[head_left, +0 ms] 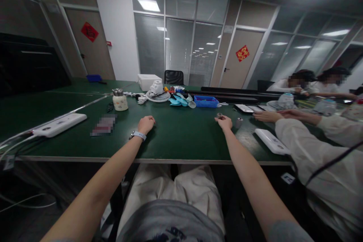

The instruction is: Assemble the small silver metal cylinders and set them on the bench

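My left hand [146, 124], with a watch [138, 135] on its wrist, rests on the green table [181, 136]. Its fingers are curled in, and nothing shows in them. To the right, my right hand [225, 123] pinches a small metal cylinder [219, 115], which looks like a little motor, just above the tabletop. A second small silver cylinder [238, 122] stands on the table beside that hand, apart from it. Beyond both hands lie light-blue fan blades [180, 100], a white fan grille [158, 96] and a white fan housing [156, 87].
A blue basket [206, 101] stands at the back. On the left are a patterned bottle [120, 100], a blurred flat item [104, 125] and a power strip [61, 124]. At right, a co-worker's hand [266, 116] lies near another power strip [272, 141].
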Demonstrator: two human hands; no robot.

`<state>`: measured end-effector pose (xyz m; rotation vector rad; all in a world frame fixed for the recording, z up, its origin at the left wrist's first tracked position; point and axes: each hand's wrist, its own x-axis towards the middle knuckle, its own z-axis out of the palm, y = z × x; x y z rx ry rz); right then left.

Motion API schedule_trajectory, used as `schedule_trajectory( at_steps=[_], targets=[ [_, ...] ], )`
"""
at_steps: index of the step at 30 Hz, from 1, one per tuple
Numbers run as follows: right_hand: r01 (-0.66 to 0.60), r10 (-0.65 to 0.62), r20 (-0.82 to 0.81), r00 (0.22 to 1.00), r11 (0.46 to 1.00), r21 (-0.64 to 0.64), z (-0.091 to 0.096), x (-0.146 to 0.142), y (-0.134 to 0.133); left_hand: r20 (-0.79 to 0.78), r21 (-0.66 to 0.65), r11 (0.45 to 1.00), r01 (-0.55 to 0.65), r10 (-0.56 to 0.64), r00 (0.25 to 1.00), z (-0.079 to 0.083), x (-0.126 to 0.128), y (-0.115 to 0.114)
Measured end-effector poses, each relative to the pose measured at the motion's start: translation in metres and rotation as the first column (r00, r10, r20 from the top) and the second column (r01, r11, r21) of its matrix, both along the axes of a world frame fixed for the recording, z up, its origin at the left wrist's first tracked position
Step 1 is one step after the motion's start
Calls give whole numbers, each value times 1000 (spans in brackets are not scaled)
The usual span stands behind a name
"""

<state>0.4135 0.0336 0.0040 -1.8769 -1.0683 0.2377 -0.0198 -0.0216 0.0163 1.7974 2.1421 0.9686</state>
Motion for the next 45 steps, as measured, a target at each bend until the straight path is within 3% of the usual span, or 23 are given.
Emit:
schedule_trajectory(
  at_steps=[3,6,7,10,13,15,22,27,32,38,45],
  targets=[
    [-42,44,-61,997,999,32,3,-11,0,6,35,999,30,-30,1000,-2,1,2],
    [-238,250,-88,964,962,133,6,-51,-3,46,140,987,78,-85,995,-4,7,4],
    [-338,357,-96,929,926,171,7,-71,-5,66,181,979,95,-108,992,-4,10,4],
    [-614,656,-139,742,748,252,6,-140,-12,84,291,942,167,-199,976,-2,20,1],
    [-736,782,-152,604,621,270,2,-199,-21,8,401,876,268,-295,955,2,27,-4],
    [-764,804,-127,581,592,255,0,-224,-27,-28,441,840,316,-339,940,3,28,-6],
    [-710,679,213,702,691,137,4,-238,-46,-89,474,803,362,-365,927,-1,28,4],
    [-696,576,474,666,709,117,10,-236,-59,-100,467,803,371,-369,924,0,31,2],
    [-680,561,475,678,723,117,9,-237,-61,20,452,838,307,-354,935,1,36,-4],
    [-656,552,435,712,743,132,8,-237,-63,275,411,856,314,-445,852,0,43,-6],
    [-683,591,402,699,718,131,8,-236,-70,319,466,870,159,-333,887,4,50,-15]
  ],
)
